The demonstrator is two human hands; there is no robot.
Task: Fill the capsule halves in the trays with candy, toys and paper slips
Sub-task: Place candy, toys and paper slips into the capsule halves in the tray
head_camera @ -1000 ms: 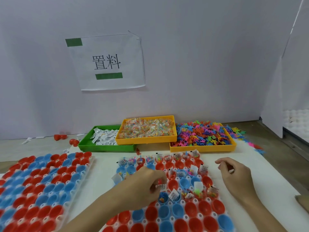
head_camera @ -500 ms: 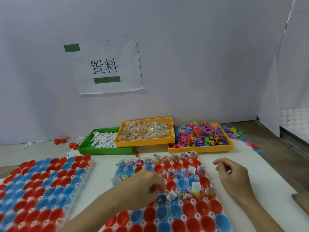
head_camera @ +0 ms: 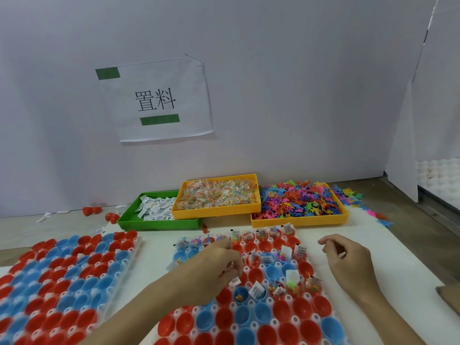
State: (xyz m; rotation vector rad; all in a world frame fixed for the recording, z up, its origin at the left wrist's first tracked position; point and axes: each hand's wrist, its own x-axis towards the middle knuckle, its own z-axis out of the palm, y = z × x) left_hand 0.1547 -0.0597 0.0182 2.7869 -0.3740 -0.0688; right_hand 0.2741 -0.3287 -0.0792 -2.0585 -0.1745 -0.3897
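Over the middle tray [head_camera: 249, 317], left hand [head_camera: 214, 270] with fingers curled, pinching a small paper slip [head_camera: 235, 280] at the fingertips, just above a blue capsule half [head_camera: 241, 295] that already held candy beads. Compared with a second before, was lowered only a little, the slip now closer to that blue cup; not yet dropped. Judged as the step of adding the slip to a cup which had candy but no paper.

Right hand [head_camera: 346, 260] hovered at the right edge of the same tray, fingers loosely curled, thumb near the forefinger. Could not tell if something small was pinched there; nothing visible between the fingers. Position almost the same as one second before.

Around the grip: far rows of the middle tray already filled with candy, toys and slips, some slips standing upright out of the cups. Near rows of red and blue halves empty. So roughly the upper part done, the lower part left, by judgement.

Further left, a second tray [head_camera: 62, 282] of red and blue capsule halves, seemingly all empty.

Behind, against the wall: green bin of paper slips [head_camera: 159, 215], orange bin of wrapped candy [head_camera: 216, 195] resting partly on it, and another orange bin of colourful rubbery toys [head_camera: 298, 207], some toys spilled to the right of it. A few loose red halves [head_camera: 92, 210] on the table behind the green bin. Paper sign [head_camera: 159, 100] with two characters taped on the wall.
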